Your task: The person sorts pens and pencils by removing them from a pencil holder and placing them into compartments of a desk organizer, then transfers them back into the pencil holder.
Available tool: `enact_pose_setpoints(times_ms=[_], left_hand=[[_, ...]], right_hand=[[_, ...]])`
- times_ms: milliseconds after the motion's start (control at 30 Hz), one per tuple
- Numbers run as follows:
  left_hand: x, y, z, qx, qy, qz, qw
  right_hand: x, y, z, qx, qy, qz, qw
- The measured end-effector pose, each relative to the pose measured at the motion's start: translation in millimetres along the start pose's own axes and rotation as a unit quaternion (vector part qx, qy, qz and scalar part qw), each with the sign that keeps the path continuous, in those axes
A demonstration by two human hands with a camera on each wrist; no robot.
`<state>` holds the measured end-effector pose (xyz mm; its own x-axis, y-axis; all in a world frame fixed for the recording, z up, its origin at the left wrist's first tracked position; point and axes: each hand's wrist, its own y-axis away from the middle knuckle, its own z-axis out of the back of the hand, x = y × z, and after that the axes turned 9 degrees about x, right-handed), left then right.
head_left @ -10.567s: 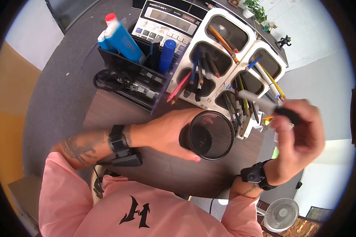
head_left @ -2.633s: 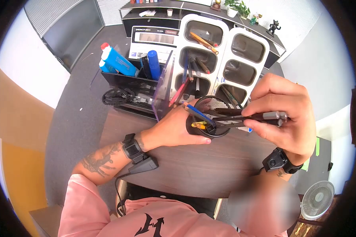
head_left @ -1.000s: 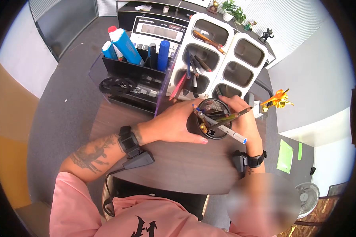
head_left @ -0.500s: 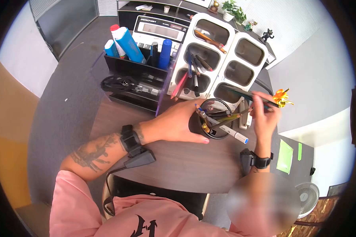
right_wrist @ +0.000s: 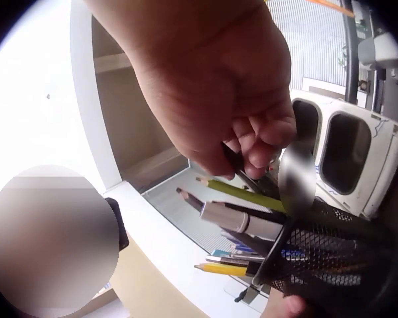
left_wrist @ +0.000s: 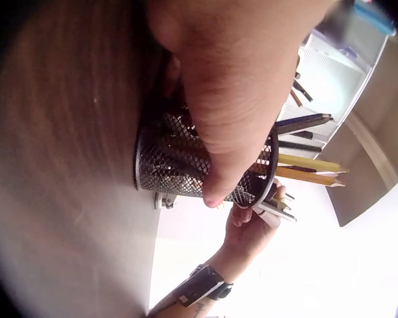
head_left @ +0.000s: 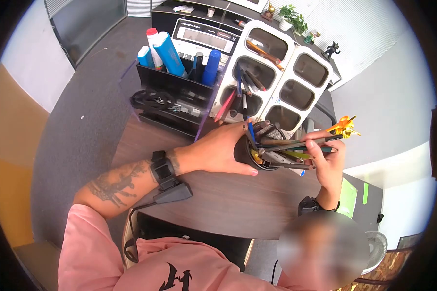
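Note:
The left hand grips a black mesh cup around its side, thumb along the near face. Pencils and a grey marker stick out of the cup at a slant. At the cup's right, the right hand pinches dark pencils whose far ends are in or over the cup mouth. In the right wrist view the fingers of the right hand are curled round a dark pencil above the cup's rim.
Behind the cup, a white tray has three compartments bare on its right side and pencils in its left ones. A black organizer with markers stands at the left, a calculator behind it. A golden flower is at the right.
The right hand has brought the dark pencils from the tray's front right compartment to the cup, and that compartment now looks bare. The left hand still holds the cup.

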<state>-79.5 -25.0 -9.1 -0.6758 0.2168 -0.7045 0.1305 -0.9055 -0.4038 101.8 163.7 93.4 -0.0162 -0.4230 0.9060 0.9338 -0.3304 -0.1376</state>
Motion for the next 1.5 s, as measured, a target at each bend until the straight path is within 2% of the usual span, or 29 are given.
enact_pose_setpoints(times_ms=[33,100,167,233,267,300,367,433,500,567,600,633,700,767,833,900,967,1000,1100,1300,1367,1500], left_hand=[[-1,1,0,-0.003,-0.001,0.001,1.0],[-2,0,3,0.027,0.071,0.031,0.997],[3,-5,2,0.044,0.093,0.046,0.994],[3,-4,4,0.061,0.099,0.042,0.992],[4,-2,2,0.053,0.088,0.044,0.994],[2,-3,3,0.047,0.086,0.045,0.994],[-2,-5,7,0.056,0.121,0.015,0.991],[-2,-4,8,0.072,0.123,0.018,0.99],[-3,-2,6,0.045,0.107,0.013,0.993],[-2,-3,5,0.052,0.103,0.022,0.993],[-1,-4,4,0.045,0.099,0.011,0.994],[0,-4,3,0.039,0.094,0.001,0.995],[1,-2,2,0.028,0.071,0.006,0.997],[-1,-4,4,0.038,0.081,-0.01,0.996],[1,-4,4,0.052,0.083,0.0,0.995],[2,-6,3,0.059,0.087,-0.003,0.994],[3,-6,1,0.07,0.074,0.0,0.995],[3,-6,1,0.07,0.061,0.003,0.996],[-1,-7,4,0.09,0.068,0.018,0.993],[3,-4,0,0.079,0.023,0.004,0.997],[5,-3,-3,0.075,0.007,-0.007,0.997],[5,-2,-2,0.07,0.01,-0.002,0.998]], right_hand=[[7,-3,-1,0.003,0.001,0.002,1.0],[18,-12,-3,0.083,0.052,-0.033,0.995],[19,-24,-4,0.118,0.1,-0.006,0.988],[34,-36,-7,0.233,0.219,-0.005,0.947],[40,-42,-8,0.273,0.26,0.028,0.926],[47,-48,-7,0.277,0.263,0.032,0.924],[60,-61,1,0.42,0.244,0.031,0.874],[71,-66,16,0.394,0.165,0.044,0.903],[70,-70,29,0.269,0.119,0.106,0.95],[75,-87,22,0.152,0.149,0.149,0.966],[71,-96,19,0.127,0.183,0.164,0.961],[70,-105,12,0.128,0.178,0.164,0.962],[66,-117,-7,0.123,0.27,0.195,0.935],[59,-122,-21,0.122,0.27,0.189,0.936],[55,-127,-28,0.092,0.369,0.223,0.898],[46,-135,-30,0.079,0.379,0.224,0.895],[36,-141,-31,0.063,0.415,0.26,0.87],[39,-141,-33,0.055,0.392,0.234,0.888],[37,-143,-33,0.051,0.373,0.229,0.898],[22,-161,-29,0.012,0.344,0.298,0.891],[16,-165,-27,0.016,0.339,0.354,0.872],[18,-162,-26,-0.012,0.332,0.359,0.872]])
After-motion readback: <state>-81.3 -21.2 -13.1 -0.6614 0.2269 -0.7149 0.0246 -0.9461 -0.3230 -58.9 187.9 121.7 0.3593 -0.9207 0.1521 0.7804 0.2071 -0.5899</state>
